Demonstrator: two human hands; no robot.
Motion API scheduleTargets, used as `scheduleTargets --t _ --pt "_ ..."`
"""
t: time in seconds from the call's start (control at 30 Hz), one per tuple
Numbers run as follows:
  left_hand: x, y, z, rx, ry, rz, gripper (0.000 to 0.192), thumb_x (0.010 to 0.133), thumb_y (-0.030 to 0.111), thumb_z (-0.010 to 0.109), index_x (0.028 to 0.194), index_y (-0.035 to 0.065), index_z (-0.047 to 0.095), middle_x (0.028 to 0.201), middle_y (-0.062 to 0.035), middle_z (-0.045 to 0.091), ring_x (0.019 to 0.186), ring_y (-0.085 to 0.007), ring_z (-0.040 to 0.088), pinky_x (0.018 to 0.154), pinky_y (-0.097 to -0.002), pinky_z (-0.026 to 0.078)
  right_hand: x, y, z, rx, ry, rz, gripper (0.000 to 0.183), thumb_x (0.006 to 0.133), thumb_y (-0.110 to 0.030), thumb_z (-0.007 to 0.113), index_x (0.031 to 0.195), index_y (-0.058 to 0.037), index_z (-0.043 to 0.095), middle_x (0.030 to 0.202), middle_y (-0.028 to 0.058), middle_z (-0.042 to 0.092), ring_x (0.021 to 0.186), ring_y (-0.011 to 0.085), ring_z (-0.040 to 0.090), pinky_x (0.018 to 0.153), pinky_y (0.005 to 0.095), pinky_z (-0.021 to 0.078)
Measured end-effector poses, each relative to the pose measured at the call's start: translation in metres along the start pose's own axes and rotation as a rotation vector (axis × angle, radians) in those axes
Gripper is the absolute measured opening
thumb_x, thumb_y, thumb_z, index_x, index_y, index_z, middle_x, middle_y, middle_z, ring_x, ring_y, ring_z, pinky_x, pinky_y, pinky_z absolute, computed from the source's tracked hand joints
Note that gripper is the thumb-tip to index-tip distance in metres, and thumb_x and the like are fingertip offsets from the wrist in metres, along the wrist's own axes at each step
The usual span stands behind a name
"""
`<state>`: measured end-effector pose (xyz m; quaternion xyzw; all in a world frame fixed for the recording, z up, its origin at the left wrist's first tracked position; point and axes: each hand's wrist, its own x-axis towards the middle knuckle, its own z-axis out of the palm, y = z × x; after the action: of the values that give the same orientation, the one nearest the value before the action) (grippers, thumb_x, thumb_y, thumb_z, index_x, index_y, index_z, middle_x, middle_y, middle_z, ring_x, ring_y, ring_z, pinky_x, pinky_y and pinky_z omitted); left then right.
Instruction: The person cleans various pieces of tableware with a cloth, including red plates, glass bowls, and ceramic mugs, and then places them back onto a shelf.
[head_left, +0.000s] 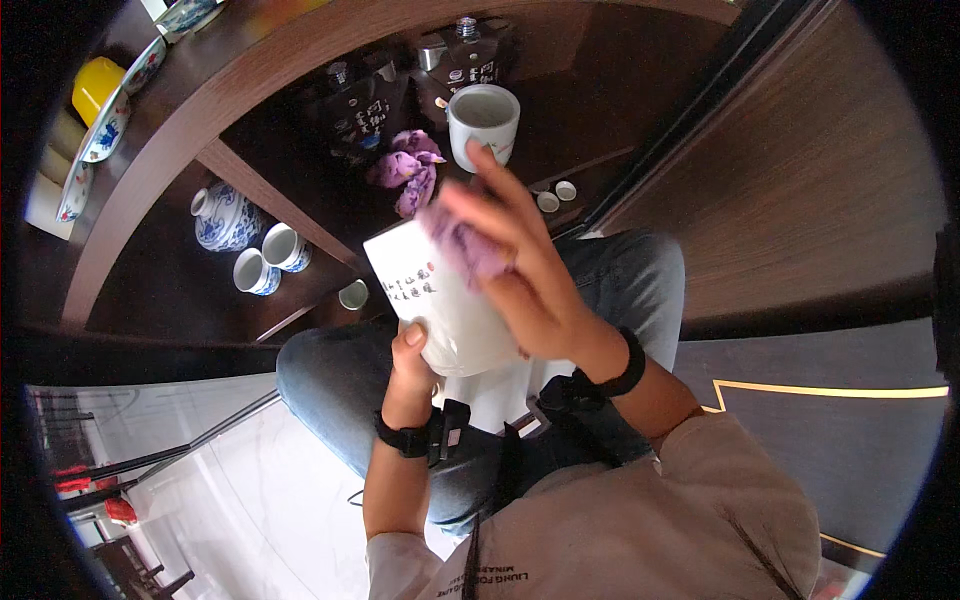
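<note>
In front of my knees I hold a white ceramic pot (450, 315), tilted, with dark painted writing and a small red mark on its side. My left hand (412, 356) grips its lower end, thumb on the outside and the other fingers hidden behind it. A crumpled purple cloth (476, 251) lies under my right hand (536, 285), pressed against the pot's upper side; the fingers are blurred. Just beyond my right fingertips, a similar white pot (486, 124) with a painted plant stands upright on the dark wooden shelf (577, 90).
Another purple cloth (409, 169) lies beside two dark bottles (356, 105), (472, 67). Small white caps (556, 196) sit right of them. Left of a divider (277, 202) stand a blue-and-white jar (227, 217) and two cups (271, 259). A cabinet panel (810, 180) rises at right.
</note>
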<state>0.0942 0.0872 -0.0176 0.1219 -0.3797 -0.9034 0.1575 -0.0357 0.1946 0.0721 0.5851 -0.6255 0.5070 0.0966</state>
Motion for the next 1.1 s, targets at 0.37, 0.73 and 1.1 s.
scheduleTargets --t 0.37,0.73,1.1 --pt "-0.003 0.005 -0.007 0.062 0.088 0.041 0.092 0.069 0.051 0.072 0.135 -0.0036 0.039 0.122 -0.0163 0.056 0.108 -0.0267 0.058 0.091 -0.0373 0.048 -0.045 0.0 0.027 1.079 0.316 0.869 0.051 0.102 -0.03 0.036 0.146 -0.0082 0.025 0.146 0.0097 0.036 0.134 0.0196 0.035 0.112 0.0327 0.0249" --pt "0.007 0.007 0.011 0.286 0.112 0.144 0.088 0.086 0.062 0.049 0.142 -0.0011 0.028 0.132 -0.0178 0.049 0.117 -0.0276 0.054 0.098 -0.0381 0.045 -0.035 0.008 0.008 0.364 0.168 0.369 0.049 0.098 -0.031 0.044 0.141 -0.0074 0.04 0.144 0.0174 0.038 0.134 0.0305 0.036 0.113 0.0414 0.0224" --pt "0.012 0.009 0.015 0.041 -0.05 0.111 0.059 0.098 0.049 0.032 0.131 0.0027 0.046 0.119 -0.0154 0.058 0.108 -0.0258 0.059 0.093 -0.0378 0.049 -0.032 -0.019 0.011 -0.109 -0.149 -0.168 0.03 0.073 -0.022 0.064 0.099 -0.0072 0.065 0.135 0.0091 0.052 0.13 0.0408 0.042 0.109 0.0577 0.029"
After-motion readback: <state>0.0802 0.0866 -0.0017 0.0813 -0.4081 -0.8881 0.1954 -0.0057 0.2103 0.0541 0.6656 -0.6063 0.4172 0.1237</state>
